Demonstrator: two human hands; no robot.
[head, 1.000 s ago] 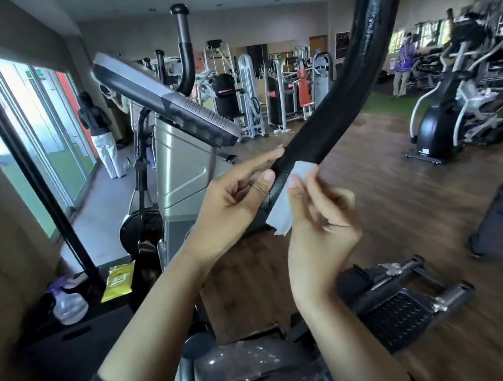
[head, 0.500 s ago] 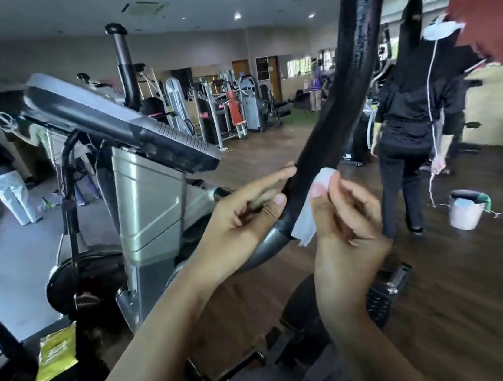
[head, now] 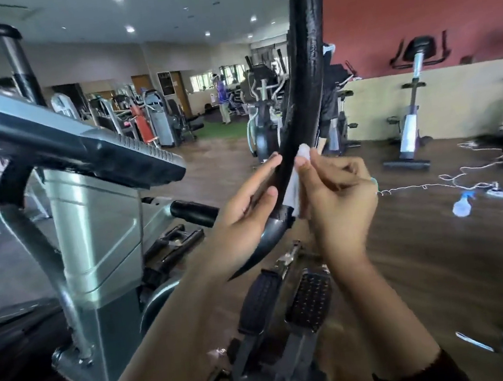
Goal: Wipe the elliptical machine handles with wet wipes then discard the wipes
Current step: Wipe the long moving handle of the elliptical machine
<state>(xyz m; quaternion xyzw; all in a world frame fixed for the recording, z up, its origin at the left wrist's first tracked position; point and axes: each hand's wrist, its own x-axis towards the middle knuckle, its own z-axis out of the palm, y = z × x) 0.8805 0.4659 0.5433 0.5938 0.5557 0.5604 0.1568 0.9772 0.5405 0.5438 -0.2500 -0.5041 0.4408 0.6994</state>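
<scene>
The elliptical's black padded right handle (head: 306,82) rises in a curve through the middle of the view. My right hand (head: 335,186) pinches a white wet wipe (head: 293,182) and presses it against the handle's lower right side. My left hand (head: 246,210) rests against the left side of the same handle near its lower end, fingers nearly straight. The machine's left handle (head: 17,64) stands at the upper left behind the console (head: 90,150).
The elliptical's pedals (head: 308,303) lie below my hands. A spray bottle (head: 462,204) and loose cables (head: 494,170) lie on the wooden floor at right. Exercise bikes (head: 415,113) stand by the red wall. People and more machines fill the far room.
The view has swung to the right, so the red wall and bikes now show. Both hands stay on the handle's lower part, with the wipe still pressed there.
</scene>
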